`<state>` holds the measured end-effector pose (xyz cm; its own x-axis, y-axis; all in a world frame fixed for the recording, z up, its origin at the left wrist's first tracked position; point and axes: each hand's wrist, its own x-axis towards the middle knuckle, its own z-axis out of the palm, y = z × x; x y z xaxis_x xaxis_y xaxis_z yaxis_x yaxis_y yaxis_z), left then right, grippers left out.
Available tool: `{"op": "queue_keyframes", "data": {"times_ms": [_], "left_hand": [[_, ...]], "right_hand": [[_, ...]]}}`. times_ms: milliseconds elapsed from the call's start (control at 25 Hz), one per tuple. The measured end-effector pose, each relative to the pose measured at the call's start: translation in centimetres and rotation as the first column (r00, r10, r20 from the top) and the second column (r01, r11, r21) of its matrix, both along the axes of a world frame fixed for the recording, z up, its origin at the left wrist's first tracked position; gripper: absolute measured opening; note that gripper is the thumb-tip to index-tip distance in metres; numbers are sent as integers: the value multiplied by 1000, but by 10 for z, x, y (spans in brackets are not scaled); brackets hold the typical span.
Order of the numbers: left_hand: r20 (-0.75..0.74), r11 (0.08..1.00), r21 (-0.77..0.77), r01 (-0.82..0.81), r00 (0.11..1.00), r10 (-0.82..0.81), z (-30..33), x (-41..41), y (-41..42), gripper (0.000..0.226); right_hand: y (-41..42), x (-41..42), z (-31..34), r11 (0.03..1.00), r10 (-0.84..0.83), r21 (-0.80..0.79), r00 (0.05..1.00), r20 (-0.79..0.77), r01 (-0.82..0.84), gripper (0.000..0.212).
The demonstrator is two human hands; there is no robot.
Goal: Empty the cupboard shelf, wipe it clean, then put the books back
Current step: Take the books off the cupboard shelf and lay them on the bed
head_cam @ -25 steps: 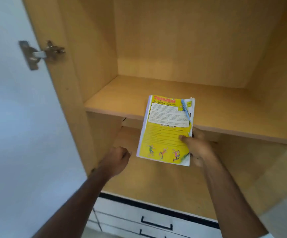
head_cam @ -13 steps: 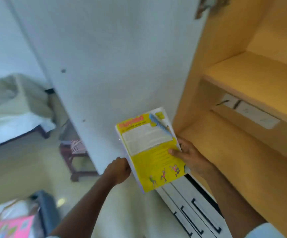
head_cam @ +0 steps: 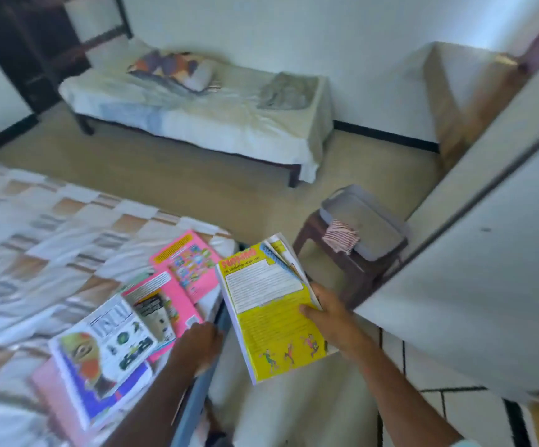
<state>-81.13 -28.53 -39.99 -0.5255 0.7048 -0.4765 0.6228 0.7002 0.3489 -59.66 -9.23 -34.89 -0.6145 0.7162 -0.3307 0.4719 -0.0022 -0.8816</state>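
Checkered bed (head_cam: pixel 51 227) carries several books (head_cam: pixel 139 321) at its near corner, left hand (head_cam: pixel 198 341) curled beside them, grip unclear, while right hand (head_cam: pixel 332 321) grips one yellow book (head_cam: pixel 271 314), its title blurred.

We see several books (head_cam: pixel 152 317) lying on the near bed (head_cam: pixel 35 246) at left. Right of them stands a stool (head_cam: pixel 342 266) bearing a tray (head_cam: pixel 374 227), beside the cupboard door (head_cam: pixel 474 285); another bed (head_cam: pixel 197 117) lies behind.

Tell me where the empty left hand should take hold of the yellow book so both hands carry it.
Take the yellow book by its bare left long edge, near the middle, coming in from the left. The right hand already pinches the right edge, thumb on the cover, so a grip on the opposite edge would likely steady the tilted book. The left hand is just beside it, near the bed.
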Motion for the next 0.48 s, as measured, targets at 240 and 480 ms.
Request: {"op": "queue_keyframes", "data": {"times_ms": [240,480], "left_hand": [[60,974,-137,-180,980,190,-42,-82,-81,29],[152,927,-162,-337,920,361,-75,-141,-140,28]], "right_hand": [[-23,-147,-40,965,217,94,946,239,-245,34],[-79,-269,-93,910,338,94,854,396,-404,52]]}}
